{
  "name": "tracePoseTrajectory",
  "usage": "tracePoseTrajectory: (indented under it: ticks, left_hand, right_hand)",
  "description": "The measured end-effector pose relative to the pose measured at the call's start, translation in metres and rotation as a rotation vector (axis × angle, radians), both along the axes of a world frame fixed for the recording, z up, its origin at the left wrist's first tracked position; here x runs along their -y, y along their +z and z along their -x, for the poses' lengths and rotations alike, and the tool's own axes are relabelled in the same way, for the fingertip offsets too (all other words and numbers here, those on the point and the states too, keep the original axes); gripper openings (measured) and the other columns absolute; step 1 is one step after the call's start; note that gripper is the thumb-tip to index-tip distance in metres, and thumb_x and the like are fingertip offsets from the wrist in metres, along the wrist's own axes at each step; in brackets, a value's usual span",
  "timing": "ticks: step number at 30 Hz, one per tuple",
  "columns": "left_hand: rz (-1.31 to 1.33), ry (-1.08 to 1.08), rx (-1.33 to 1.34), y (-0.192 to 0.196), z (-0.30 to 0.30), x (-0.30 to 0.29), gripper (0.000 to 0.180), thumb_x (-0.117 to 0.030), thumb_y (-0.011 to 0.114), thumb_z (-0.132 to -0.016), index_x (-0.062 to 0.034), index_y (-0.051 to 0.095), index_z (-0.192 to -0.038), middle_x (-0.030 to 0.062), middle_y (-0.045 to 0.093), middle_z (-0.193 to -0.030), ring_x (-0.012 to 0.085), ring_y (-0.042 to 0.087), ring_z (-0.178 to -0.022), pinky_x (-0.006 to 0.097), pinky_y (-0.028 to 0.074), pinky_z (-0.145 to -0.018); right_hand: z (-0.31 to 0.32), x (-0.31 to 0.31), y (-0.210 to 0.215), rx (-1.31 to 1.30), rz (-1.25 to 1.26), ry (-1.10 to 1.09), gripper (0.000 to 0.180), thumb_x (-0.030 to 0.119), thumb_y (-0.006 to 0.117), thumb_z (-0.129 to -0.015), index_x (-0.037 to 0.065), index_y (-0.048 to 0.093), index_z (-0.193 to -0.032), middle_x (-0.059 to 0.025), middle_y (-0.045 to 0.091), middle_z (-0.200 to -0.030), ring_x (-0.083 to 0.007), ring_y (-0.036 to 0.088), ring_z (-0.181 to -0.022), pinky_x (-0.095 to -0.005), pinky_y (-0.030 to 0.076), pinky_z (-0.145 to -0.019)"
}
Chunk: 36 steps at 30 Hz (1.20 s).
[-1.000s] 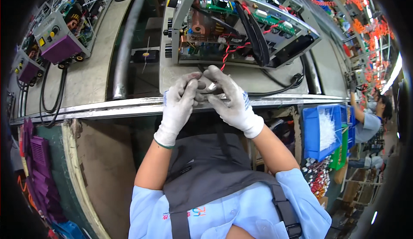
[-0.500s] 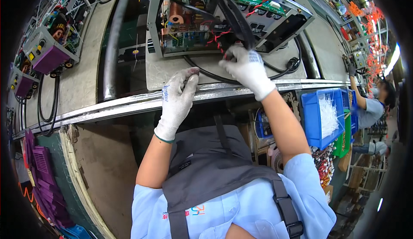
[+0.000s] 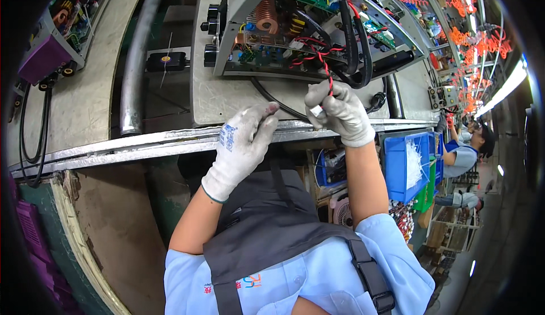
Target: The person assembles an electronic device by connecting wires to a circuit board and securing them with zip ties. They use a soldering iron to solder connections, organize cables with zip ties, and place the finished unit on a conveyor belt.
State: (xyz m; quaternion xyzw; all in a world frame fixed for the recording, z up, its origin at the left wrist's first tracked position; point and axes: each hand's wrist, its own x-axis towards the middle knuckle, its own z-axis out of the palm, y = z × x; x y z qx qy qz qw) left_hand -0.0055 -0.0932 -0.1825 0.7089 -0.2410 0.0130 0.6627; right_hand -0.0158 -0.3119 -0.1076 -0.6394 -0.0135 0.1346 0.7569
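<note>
My right hand (image 3: 343,116), in a white glove, pinches a twisted red-and-black wire (image 3: 326,68) close to its white plug connector (image 3: 316,110). The wire runs up into an open metal chassis (image 3: 226,45) right in front of me. Inside it I see a copper coil (image 3: 265,17), green circuit boards and a thick looped black cable (image 3: 365,54). My left hand (image 3: 241,142), gloved too, hovers by the bench's front edge, left of the right hand. Its fingers are loosely bent, the thumb apart from them, and nothing shows between them.
A metal rail (image 3: 170,140) edges the bench. At left stands another open unit with a purple panel (image 3: 48,59); a roller (image 3: 138,71) lies between. To the right are a blue bin (image 3: 395,164) of white strips and a co-worker (image 3: 462,153). A black power cord (image 3: 278,104) lies before the chassis.
My right hand has drawn back from the chassis and now holds the twisted wire by its connector end. The chassis sits turned at another angle. My left hand stays near the bench edge.
</note>
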Motion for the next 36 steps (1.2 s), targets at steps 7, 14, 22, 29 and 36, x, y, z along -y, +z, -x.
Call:
tracePoseTrajectory:
  ticks: [7, 14, 22, 29, 36]
  left_hand:
    - [0.045, 0.022, 0.040, -0.005, 0.001, 0.003, 0.023, -0.005, 0.065, -0.086, 0.0005, 0.064, -0.108, 0.0180, 0.068, -0.098, 0.0322, 0.067, -0.086, 0.036, 0.054, -0.074]
    - [-0.004, -0.002, 0.057, -0.009, 0.002, 0.006, 0.025, -0.003, 0.066, -0.083, -0.0003, 0.063, -0.108, 0.0155, 0.068, -0.097, 0.0313, 0.067, -0.083, 0.036, 0.054, -0.071]
    - [0.050, 0.004, 0.138, -0.012, -0.001, 0.004, 0.024, -0.001, 0.066, -0.083, 0.0010, 0.064, -0.107, 0.0172, 0.067, -0.093, 0.0252, 0.066, -0.072, 0.033, 0.052, -0.064]
    - [0.026, -0.026, 0.175, -0.008, -0.004, 0.002, 0.027, -0.004, 0.066, -0.082, -0.0020, 0.064, -0.109, 0.0146, 0.067, -0.090, 0.0283, 0.065, -0.072, 0.035, 0.051, -0.063]
    - [-0.007, -0.018, 0.182, -0.011, 0.000, 0.001, 0.028, -0.005, 0.065, -0.083, -0.0032, 0.063, -0.111, 0.0154, 0.068, -0.094, 0.0308, 0.066, -0.080, 0.038, 0.053, -0.070]
  right_hand:
    - [-0.041, -0.011, -0.030, 0.190, 0.703, -0.710, 0.020, 0.018, 0.064, -0.088, 0.001, 0.064, -0.078, 0.0026, 0.055, -0.056, -0.0038, 0.046, -0.044, -0.0230, 0.035, -0.041]
    - [-0.046, -0.021, -0.042, 0.224, 0.577, -0.803, 0.009, 0.009, 0.063, -0.090, -0.001, 0.064, -0.089, -0.0012, 0.060, -0.069, -0.0059, 0.049, -0.051, -0.0225, 0.041, -0.046]
    - [-0.052, -0.026, -0.049, 0.268, 0.563, -0.915, 0.008, 0.006, 0.062, -0.088, -0.001, 0.064, -0.089, -0.0019, 0.060, -0.067, -0.0061, 0.049, -0.046, -0.0221, 0.039, -0.043]
    - [-0.057, -0.031, -0.046, 0.247, 0.510, -0.925, 0.007, 0.005, 0.062, -0.087, 0.000, 0.065, -0.088, -0.0024, 0.062, -0.068, -0.0066, 0.050, -0.045, -0.0222, 0.040, -0.042]
    - [-0.051, -0.017, -0.050, 0.229, 0.677, -0.716, 0.007, 0.007, 0.064, -0.087, 0.001, 0.066, -0.088, 0.0010, 0.057, -0.061, -0.0053, 0.047, -0.044, -0.0230, 0.038, -0.042]
